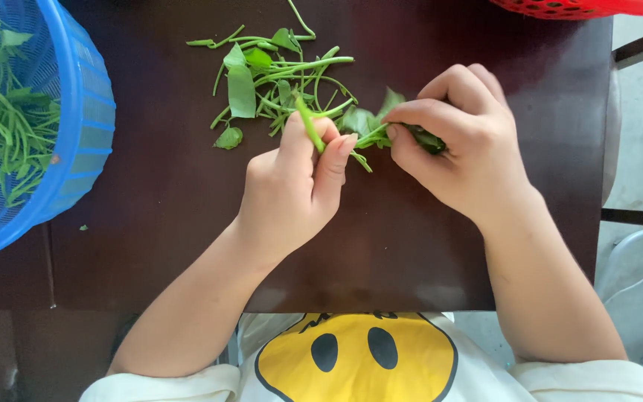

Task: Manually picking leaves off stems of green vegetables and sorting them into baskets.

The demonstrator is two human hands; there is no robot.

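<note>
My left hand (pixel 295 186) pinches a green vegetable stem (pixel 308 125) between thumb and fingers over the dark wooden table (pixel 165 193). My right hand (pixel 459 141) grips the leafy end of the same sprig (pixel 362 123), its fingers curled over dark leaves. The two hands are almost touching at the middle of the table. Just beyond them lies a loose pile of picked stems and leaves (pixel 273 78).
A blue plastic basket (pixel 76 126) holding more green stems stands at the left edge. A red basket rim (pixel 582 7) shows at the top right. The table's right edge (pixel 610 112) borders a grey floor, with a pale chair (pixel 641 275) at the lower right.
</note>
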